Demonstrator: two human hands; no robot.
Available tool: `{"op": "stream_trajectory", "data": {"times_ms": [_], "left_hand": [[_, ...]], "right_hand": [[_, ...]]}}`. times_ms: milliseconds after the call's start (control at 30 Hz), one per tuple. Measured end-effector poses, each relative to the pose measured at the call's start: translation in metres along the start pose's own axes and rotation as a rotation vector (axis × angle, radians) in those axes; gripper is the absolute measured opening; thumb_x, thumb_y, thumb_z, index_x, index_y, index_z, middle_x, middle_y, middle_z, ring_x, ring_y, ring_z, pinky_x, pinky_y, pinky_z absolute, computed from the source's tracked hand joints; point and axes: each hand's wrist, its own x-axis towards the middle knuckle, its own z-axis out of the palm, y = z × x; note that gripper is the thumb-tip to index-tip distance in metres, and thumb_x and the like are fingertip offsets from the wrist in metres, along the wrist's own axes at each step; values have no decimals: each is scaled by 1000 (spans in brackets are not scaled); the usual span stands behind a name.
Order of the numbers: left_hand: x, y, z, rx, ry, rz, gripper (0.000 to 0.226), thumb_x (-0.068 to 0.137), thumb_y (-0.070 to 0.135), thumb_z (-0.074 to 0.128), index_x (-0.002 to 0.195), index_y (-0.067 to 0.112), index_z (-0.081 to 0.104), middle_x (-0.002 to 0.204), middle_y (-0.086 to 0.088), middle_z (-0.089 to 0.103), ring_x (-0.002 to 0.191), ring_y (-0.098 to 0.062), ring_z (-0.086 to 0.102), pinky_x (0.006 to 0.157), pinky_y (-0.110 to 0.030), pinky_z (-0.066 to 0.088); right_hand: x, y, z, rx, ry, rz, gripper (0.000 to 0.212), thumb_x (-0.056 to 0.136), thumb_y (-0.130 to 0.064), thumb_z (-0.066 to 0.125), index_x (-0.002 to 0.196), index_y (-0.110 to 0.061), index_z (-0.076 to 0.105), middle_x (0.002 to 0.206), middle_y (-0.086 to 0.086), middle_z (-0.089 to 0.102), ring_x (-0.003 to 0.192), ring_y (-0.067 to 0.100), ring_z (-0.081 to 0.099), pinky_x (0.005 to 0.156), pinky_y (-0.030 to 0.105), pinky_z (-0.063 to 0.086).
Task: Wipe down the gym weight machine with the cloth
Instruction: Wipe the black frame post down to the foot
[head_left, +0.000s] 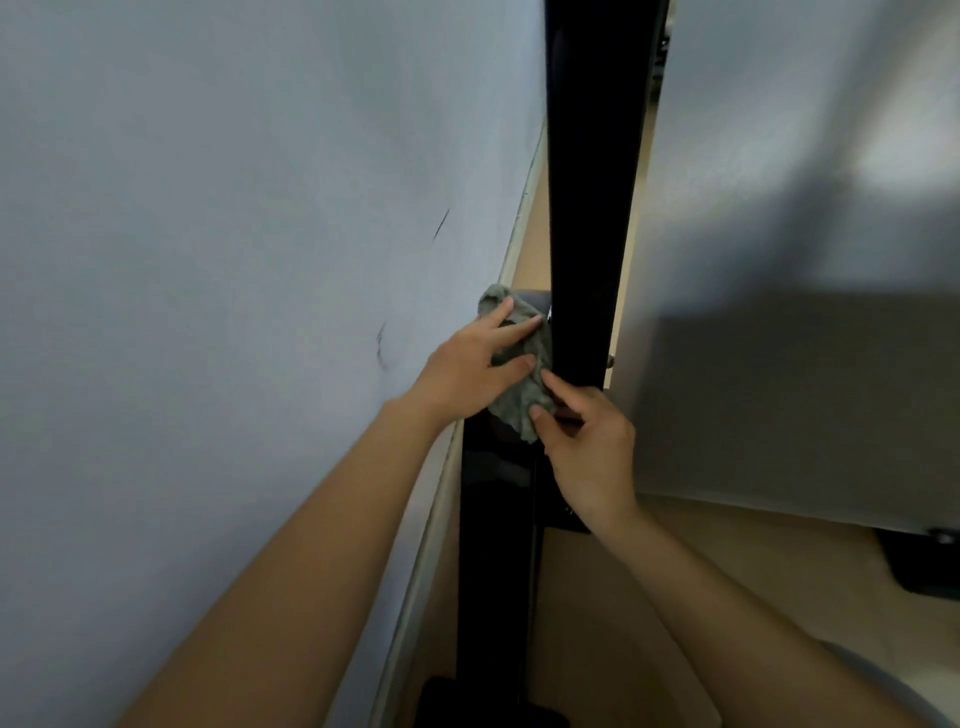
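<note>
A pale, matte wall (208, 260) with a few dark scuffs fills the left of the head view, a beige floor (649, 597) shows below, and a grey panel (805, 364) stands on the right, part of it in shadow. Between wall and panel runs the machine's black post (592, 208), a long, smooth, straight-sided upright whose long axis goes from the top of the view down toward the person; more dark frame continues below it, too dim to make out. The cloth (519, 400), a crumpled grey-green rag of soft, nubbly weave, lies bunched against the left face of the post, in the narrow gap between post and wall. The left hand (467, 369) holds it there, fingers laid fairly straight over the top of the bunch and thumb stretched along its middle, pressing rather than gripping. The right hand (587, 441) is just beside, below and to the right, thumb and forefinger pinching the cloth's lower edge where it meets the post. Both hands are on the cloth, which sits right of the left fingers and directly against the post, so the likely stroke runs along the post's length, up or down.
</note>
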Motion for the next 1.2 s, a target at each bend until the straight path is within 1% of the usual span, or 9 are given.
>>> {"op": "stream_trajectory", "data": {"times_ms": [233, 333, 433, 500, 667, 767, 900, 1000, 1200], "left_hand": [[-65, -6, 32, -75, 233, 4, 61, 90, 36, 74, 146, 36, 50, 167, 8, 21, 148, -13, 33, 116, -36, 39], [-102, -6, 57, -11, 302, -54, 70, 88, 38, 75, 150, 41, 43, 168, 11, 15, 142, -15, 42, 103, -35, 50], [-141, -6, 78, 24, 300, -106, 78, 85, 38, 77, 151, 45, 36, 165, 10, 17, 134, -18, 51, 94, -37, 56], [-160, -7, 86, 6, 291, -141, 72, 87, 40, 74, 150, 44, 39, 158, 7, 27, 125, -18, 56, 91, -37, 58], [-168, -8, 89, -110, 370, -176, 56, 93, 32, 69, 146, 30, 50, 140, 2, 44, 124, -15, 51, 98, -41, 55], [-156, -8, 92, -184, 408, -133, 56, 94, 21, 70, 146, 28, 50, 142, 0, 43, 130, -16, 47, 104, -43, 51], [-136, -14, 89, -51, 463, -23, 57, 93, 17, 70, 146, 26, 51, 154, -4, 36, 135, -23, 43, 110, -40, 47], [-126, -16, 87, 123, 461, 72, 62, 91, 17, 72, 147, 29, 49, 157, -5, 32, 130, -29, 41, 99, -30, 46], [-141, -29, 102, 238, 471, 184, 56, 90, 23, 76, 142, 22, 57, 148, -11, 39, 121, -31, 41, 93, -29, 46]], "right_hand": [[-13, 4, -13, -62, -117, 34, 43, 83, -10, 79, 125, -13, 69, 101, -4, 67, 86, 7, 66, 83, 6, 48], [-23, 6, -21, -105, -255, 70, 49, 82, -4, 77, 129, -14, 66, 107, 0, 70, 94, 10, 67, 87, 15, 50], [-35, 4, -31, -125, -413, 116, 43, 83, -2, 71, 121, -21, 71, 105, -7, 72, 93, 4, 66, 79, 3, 46], [-42, 6, -33, -106, -474, 205, 37, 84, -4, 69, 115, -22, 75, 101, -11, 73, 89, -3, 65, 74, -1, 44], [-58, 8, -24, 64, -362, 373, 30, 89, -16, 73, 118, -18, 72, 108, -7, 73, 101, 6, 68, 91, 29, 57], [-65, 4, -18, 177, -293, 308, 43, 90, -12, 72, 131, -18, 62, 120, -8, 68, 109, 4, 64, 93, 25, 56], [-54, 5, -12, 210, -279, 217, 63, 90, -5, 70, 147, -18, 47, 137, -5, 60, 126, 7, 56, 104, 23, 48], [-40, 6, -5, 248, -260, 208, 65, 92, -2, 67, 151, -15, 41, 144, 2, 55, 132, 10, 52, 109, 25, 45], [-61, 31, -8, 282, -296, 252, 52, 93, -9, 69, 141, -20, 54, 128, 0, 67, 120, 8, 62, 104, 33, 51]]}}
